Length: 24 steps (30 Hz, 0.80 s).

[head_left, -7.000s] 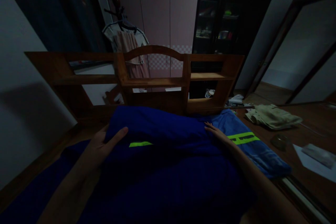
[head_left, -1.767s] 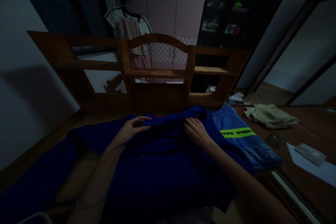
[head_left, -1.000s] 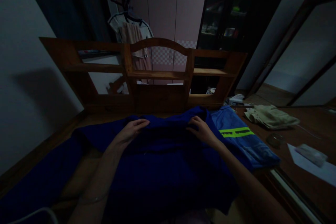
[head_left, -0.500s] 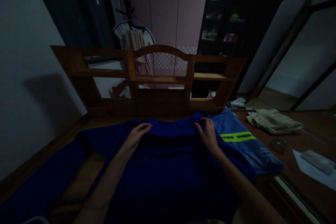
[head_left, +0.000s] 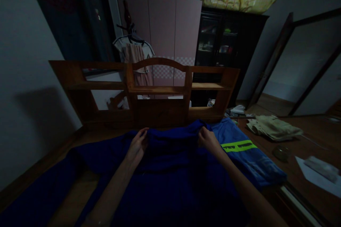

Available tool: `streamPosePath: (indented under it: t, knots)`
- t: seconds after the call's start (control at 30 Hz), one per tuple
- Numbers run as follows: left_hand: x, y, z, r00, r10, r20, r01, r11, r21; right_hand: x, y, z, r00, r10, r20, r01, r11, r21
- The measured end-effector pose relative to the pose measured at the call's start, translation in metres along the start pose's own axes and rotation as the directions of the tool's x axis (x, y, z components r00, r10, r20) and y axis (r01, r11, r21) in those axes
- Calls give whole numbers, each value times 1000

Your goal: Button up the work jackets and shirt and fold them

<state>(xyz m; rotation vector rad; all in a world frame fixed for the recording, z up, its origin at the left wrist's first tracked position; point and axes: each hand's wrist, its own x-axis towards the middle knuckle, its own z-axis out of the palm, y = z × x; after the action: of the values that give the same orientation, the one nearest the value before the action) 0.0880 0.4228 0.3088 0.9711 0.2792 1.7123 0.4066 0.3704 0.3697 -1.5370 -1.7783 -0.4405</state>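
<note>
A dark blue long-sleeved garment (head_left: 165, 184) is spread over the wooden surface, one sleeve (head_left: 45, 177) reaching out to the lower left. At its upper edge my left hand (head_left: 138, 145) pinches the cloth between thumb and fingers. My right hand (head_left: 207, 138) is closed round the same edge farther right, its fingertips partly hidden in the fabric. Between both hands the cloth is bunched into folds. Just right of my right hand lies a lighter blue folded garment (head_left: 255, 166) with a bright yellow-green stripe (head_left: 238, 145).
A wooden shelved headboard (head_left: 160, 113) stands just beyond the cloth. To the right, a brown tabletop (head_left: 314, 134) carries a beige folded cloth (head_left: 273, 127), a glass ashtray-like dish (head_left: 281, 153) and a white sheet (head_left: 317, 179). A wall (head_left: 34, 113) rises on the left.
Both hands have closed on the garment's upper edge, the right one from a looser, spread pose. The view has tilted upward, showing more of the wardrobe top.
</note>
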Motion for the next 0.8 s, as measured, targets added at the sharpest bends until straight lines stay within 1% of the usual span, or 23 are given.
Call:
streamPosePath:
  t: [0.07, 0.13, 0.17, 0.23, 0.33, 0.43, 0.53, 0.63, 0.73, 0.77, 0.8]
  knots:
    - [12, 6, 13, 999, 13, 31, -13, 1000, -2, 23, -3, -9, 1000, 6, 1, -6, 998, 61]
    - [25, 14, 27, 998, 48, 50, -48, 999, 0, 41, -9, -18, 999, 5, -33, -3, 998, 62]
    - [31, 18, 34, 997, 59, 52, -59, 998, 4, 47, -12, -22, 999, -6, -38, 8, 999, 45]
    - [42, 23, 43, 997, 58, 43, -59, 998, 15, 49, -17, -23, 998, -62, -7, 62, 998, -34]
    - [50, 25, 45, 999, 40, 35, -41, 999, 20, 40, -21, -10, 984, -148, 99, 162, 975, -151]
    - [55, 22, 40, 999, 31, 30, -32, 999, 25, 34, -18, 11, 981, -134, 143, 154, 978, -139]
    - [60, 20, 35, 999, 30, 23, -31, 999, 38, 50, -12, 22, 984, -90, 152, 99, 994, -52]
    - [68, 22, 34, 999, 46, 28, -47, 997, 66, 81, -7, 19, 987, -65, 148, 50, 993, 108]
    - [80, 27, 37, 996, 70, 59, -75, 993, 95, 113, -10, 16, 989, -76, 126, 34, 951, 307]
    - [85, 27, 38, 993, 88, 80, -98, 986, 133, 122, -13, 17, 990, -86, 112, 39, 928, 370]
    - [90, 27, 39, 988, 116, 104, -135, 969, 206, 129, -17, 20, 991, -98, 94, 49, 903, 427]
